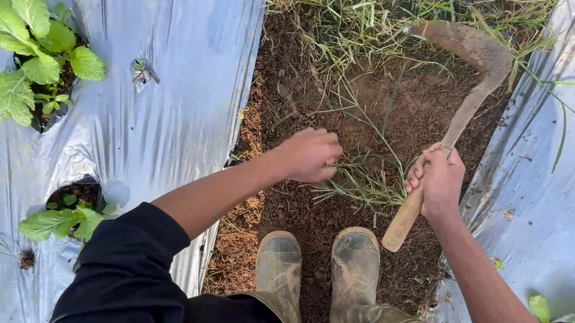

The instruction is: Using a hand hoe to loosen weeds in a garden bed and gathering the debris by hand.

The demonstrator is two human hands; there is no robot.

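Looking straight down at a dirt furrow (385, 108) between two sheets of silver plastic mulch (167, 55). My left hand (309, 155) is closed in a fist around a tuft of grass (363, 180), right in the middle of the furrow just ahead of my rubber boots (317, 271). My right hand (438, 181) is wrapped tight on the wooden handle of a sickle (461, 96), gripping partway up so the butt end sticks out below the palm toward the right boot. The rusty curved blade arcs over near the far end of the bare soil, tip pointing left at the thicker weeds (369, 8).

If I'm judging the cut right, the trick is keeping the grass pulled taut and low with the left, then sweeping the blade in at soil level well clear of those knuckles. I'd also watch the plastic edge on the right, since the blade sits close to it and a nick there would tear.

Pose-wise, both forearms are bare and reach forward and down, left elbow bent inward, right arm straighter and angled in from the right side. Leafy green seedlings (33, 51) poke through holes in the mulch on both sides.
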